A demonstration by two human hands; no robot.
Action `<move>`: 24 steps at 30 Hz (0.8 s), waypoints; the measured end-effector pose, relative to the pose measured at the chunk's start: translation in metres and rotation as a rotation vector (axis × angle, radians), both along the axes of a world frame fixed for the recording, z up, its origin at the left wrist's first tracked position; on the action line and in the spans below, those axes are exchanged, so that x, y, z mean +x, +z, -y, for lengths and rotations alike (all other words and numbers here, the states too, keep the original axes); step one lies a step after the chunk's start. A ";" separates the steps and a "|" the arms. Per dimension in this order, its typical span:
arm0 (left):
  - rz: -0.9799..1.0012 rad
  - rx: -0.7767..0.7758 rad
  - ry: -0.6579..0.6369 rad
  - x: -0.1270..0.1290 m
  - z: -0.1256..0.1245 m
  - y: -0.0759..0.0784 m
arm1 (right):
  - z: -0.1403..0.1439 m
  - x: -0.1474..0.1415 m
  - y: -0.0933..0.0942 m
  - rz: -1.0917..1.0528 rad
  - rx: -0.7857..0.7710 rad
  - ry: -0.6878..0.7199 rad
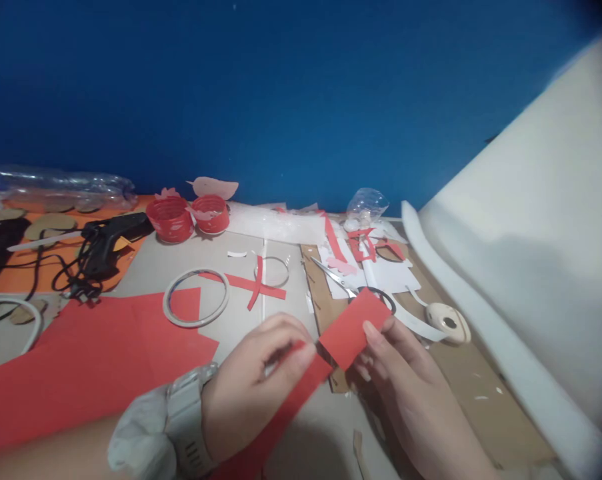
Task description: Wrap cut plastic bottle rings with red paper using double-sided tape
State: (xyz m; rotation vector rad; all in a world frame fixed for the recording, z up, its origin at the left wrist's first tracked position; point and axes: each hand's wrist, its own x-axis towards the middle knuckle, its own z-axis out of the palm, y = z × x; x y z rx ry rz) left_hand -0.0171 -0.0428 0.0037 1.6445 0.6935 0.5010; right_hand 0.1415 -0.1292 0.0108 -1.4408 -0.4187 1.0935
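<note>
My left hand (261, 373), with a watch (187, 413) and a pale scrunchie on its wrist, pinches a long red paper strip (293, 393) that runs down toward the bottom of the view. In my right hand (405, 387) is a short rectangular red paper piece (355, 327), thumb on top and fingers below. The two red parts meet at a corner; I cannot tell whether they are joined. Just beyond the rectangle lie scissors (337, 275), their handles partly covered by it.
Red paper sheets (105, 373) and a tape roll (167, 303) lie left, near a black glue gun (103, 250). Two red ring-shaped cups (171, 223) stand at the back by bubble wrap (281, 223). A beige tape measure (448, 323) lies on cardboard at right.
</note>
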 end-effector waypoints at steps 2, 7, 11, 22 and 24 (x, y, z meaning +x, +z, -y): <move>0.058 0.000 0.191 0.000 -0.002 -0.001 | 0.000 0.001 -0.001 0.049 0.010 0.055; 0.036 -0.014 0.063 0.001 0.000 0.001 | 0.004 -0.003 0.000 0.349 -0.060 0.176; -0.091 0.101 -0.094 0.001 0.004 0.004 | 0.007 -0.006 0.002 0.478 -0.062 0.190; -0.109 0.101 -0.120 0.000 0.002 0.003 | 0.002 0.000 0.005 0.501 -0.030 0.560; -0.104 0.096 -0.128 -0.001 0.002 0.003 | 0.002 -0.001 0.005 0.442 -0.020 0.576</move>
